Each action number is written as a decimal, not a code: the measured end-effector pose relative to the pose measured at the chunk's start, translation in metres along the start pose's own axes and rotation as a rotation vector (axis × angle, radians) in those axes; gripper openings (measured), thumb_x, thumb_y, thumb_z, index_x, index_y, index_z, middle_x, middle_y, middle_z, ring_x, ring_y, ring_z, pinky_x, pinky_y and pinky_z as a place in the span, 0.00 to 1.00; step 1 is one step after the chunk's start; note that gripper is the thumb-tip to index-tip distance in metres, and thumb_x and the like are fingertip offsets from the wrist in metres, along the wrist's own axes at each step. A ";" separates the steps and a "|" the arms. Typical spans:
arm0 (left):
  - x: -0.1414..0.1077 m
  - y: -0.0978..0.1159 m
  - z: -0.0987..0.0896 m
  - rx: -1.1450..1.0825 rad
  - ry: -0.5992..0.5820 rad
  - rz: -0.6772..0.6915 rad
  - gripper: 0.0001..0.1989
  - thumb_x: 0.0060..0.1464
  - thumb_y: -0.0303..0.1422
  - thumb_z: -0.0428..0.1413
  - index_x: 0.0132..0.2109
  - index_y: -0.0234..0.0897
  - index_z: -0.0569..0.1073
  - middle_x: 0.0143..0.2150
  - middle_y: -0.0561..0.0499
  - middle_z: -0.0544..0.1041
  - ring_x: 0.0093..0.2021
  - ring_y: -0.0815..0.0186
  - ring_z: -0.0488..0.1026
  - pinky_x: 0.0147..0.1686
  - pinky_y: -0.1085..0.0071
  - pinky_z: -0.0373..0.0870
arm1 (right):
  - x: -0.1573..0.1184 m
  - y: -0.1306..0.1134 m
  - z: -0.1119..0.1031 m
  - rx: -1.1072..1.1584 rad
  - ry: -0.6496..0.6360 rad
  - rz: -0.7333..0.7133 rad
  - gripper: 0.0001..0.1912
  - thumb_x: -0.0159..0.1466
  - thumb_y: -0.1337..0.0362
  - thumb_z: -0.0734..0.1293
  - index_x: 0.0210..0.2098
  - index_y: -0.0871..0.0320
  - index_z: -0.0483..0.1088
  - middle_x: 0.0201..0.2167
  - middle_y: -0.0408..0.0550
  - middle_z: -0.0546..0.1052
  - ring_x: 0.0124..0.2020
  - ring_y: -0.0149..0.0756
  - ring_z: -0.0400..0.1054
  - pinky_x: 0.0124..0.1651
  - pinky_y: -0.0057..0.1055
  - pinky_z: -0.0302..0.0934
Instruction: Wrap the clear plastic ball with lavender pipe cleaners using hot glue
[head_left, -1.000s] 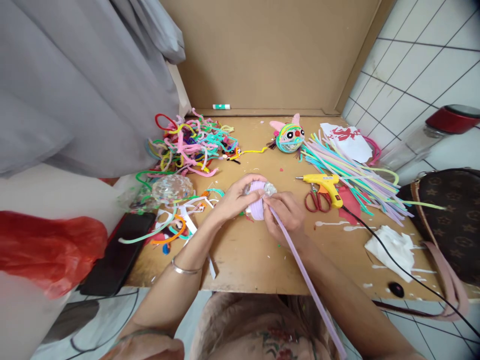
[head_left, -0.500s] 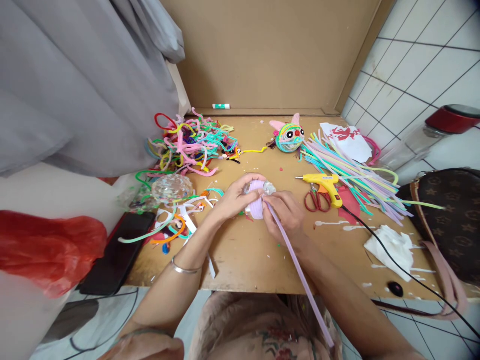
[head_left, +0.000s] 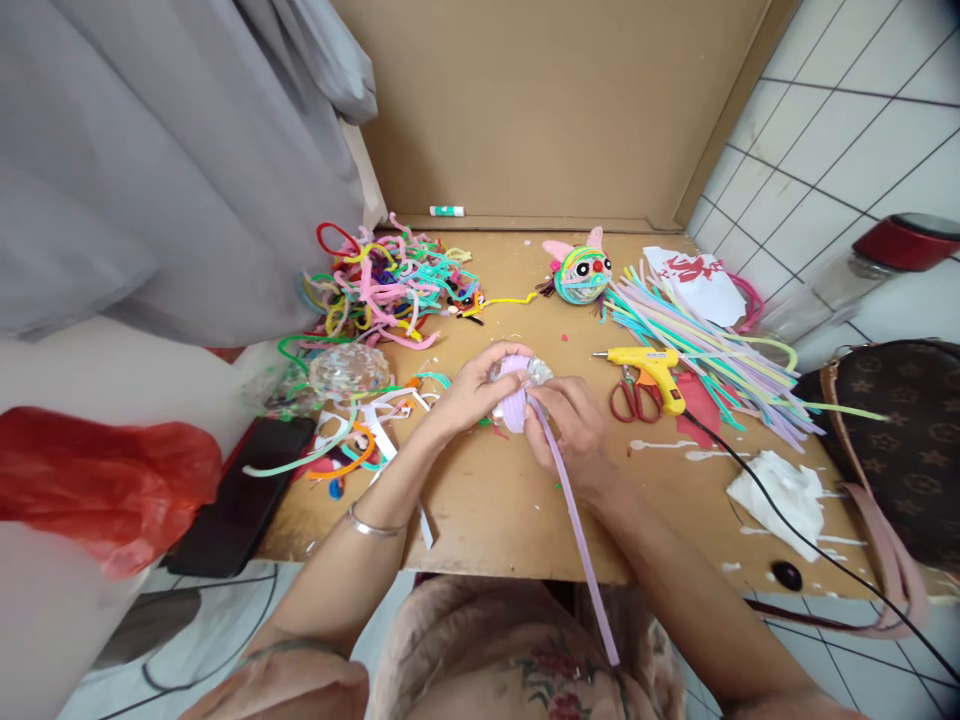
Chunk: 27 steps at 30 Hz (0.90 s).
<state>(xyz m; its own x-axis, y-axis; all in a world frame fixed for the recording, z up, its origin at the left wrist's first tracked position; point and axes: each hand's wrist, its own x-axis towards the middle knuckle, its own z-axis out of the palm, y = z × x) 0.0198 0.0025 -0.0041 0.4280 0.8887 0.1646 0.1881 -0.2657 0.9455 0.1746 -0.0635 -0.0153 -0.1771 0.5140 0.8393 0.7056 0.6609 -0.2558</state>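
"Lilac pipe cleaner (head_left: pixel 574 520): which way does it lie from the fingers?"

"Toward the body. It leaves the right hand (head_left: pixel 568 418) at the fingertips and runs down past the table's front edge, drifting a little to the person's right, with its loose end over the lap, between the forearms."

"So that's the nearer hand?"

"Yes. Its thumb and forefinger look pressed together on the strip, right against the clear ball (head_left: pixel 541 372)."

"And the left hand (head_left: pixel 480 390)?"

"Curled around the ball's left side, thumb lying across the wound lilac band (head_left: pixel 512 400), fingers over the far edge."

"How does the band run against the loose length?"

"Its turns run roughly away from the body, so the two axes are close, the tail slanting more. Whether they join beneath the fingertips, I can't tell."
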 end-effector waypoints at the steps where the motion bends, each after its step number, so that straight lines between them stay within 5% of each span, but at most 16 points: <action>1: 0.000 0.000 0.000 0.006 0.001 0.004 0.18 0.54 0.36 0.55 0.51 0.35 0.72 0.44 0.50 0.74 0.39 0.67 0.70 0.38 0.74 0.67 | 0.000 0.000 0.000 -0.004 0.000 -0.003 0.07 0.62 0.71 0.63 0.40 0.60 0.70 0.34 0.53 0.74 0.36 0.39 0.68 0.38 0.35 0.67; 27: -0.001 0.001 0.001 0.079 0.015 0.086 0.17 0.56 0.35 0.54 0.51 0.35 0.72 0.50 0.46 0.75 0.49 0.61 0.72 0.52 0.66 0.67 | -0.001 0.001 0.002 -0.032 0.031 -0.031 0.10 0.62 0.71 0.64 0.43 0.60 0.70 0.35 0.53 0.74 0.36 0.38 0.68 0.39 0.35 0.68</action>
<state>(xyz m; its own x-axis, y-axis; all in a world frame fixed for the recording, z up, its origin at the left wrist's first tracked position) 0.0204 0.0009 -0.0032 0.4320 0.8668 0.2491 0.2202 -0.3693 0.9028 0.1741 -0.0619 -0.0174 -0.1783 0.4764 0.8610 0.7220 0.6578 -0.2145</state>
